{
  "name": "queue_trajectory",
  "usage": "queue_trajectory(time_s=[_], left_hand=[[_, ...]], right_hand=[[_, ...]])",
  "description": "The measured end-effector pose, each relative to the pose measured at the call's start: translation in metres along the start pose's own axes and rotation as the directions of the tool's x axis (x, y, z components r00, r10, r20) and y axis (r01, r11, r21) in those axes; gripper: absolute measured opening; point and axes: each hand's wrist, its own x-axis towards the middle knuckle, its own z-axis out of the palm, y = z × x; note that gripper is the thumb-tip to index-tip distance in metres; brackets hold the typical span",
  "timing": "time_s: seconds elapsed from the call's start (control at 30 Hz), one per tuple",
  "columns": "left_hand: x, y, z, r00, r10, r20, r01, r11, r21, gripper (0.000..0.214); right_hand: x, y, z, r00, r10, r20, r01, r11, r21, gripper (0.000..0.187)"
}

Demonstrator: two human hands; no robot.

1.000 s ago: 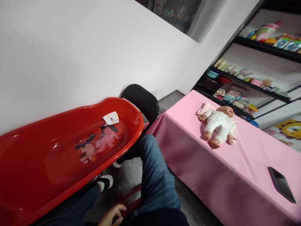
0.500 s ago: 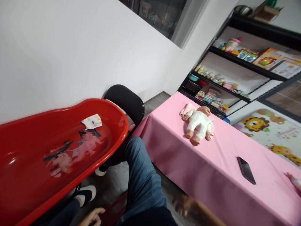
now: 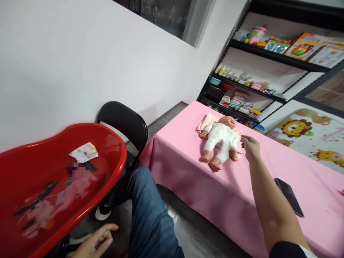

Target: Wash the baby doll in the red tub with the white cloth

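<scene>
So the right hand (image 3: 250, 147) is open and empty, fingers loosely curled, hanging just beside a baby doll (image 3: 221, 138), and as far as I can see it's not actually touching it. The doll's in a white onesie, flat on its back on a pale pink cloth (image 3: 204, 122), and all that sits on a table with a pink tablecloth (image 3: 185, 179). A black phone (image 3: 288, 197) lies on the same table, right by the right forearm (image 3: 271, 204). The left hand (image 3: 95, 240) is down low, also open and not gripping anything, between a knee in jeans (image 3: 146, 204) and the rim of a red plastic baby tub (image 3: 53, 172), with a small printed white cloth (image 3: 83, 152) lying inside the tub. There's a black folding chair (image 3: 123, 122) behind the tub. Past the table you've got black metal shelving (image 3: 268, 59) loaded with baby stuff, plus a play mat with a lion on it (image 3: 295, 128).
</scene>
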Motion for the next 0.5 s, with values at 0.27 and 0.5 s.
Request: queue_trajectory(time_s=[0.27,0.5], left_hand=[[0.121,0.218,0.021,0.918,0.391,0.062,-0.390,0.920,-0.029,0.047],[0.255,0.381,0.110,0.820,0.568,0.066,-0.558,0.820,-0.129,0.068]], right_hand=[[0.111,0.050,0.016,0.972,0.203,0.119,-0.221,0.961,0.166,0.008],[0.124,0.055,0.044,0.769,0.193,0.609,-0.416,0.875,0.248,0.046]])
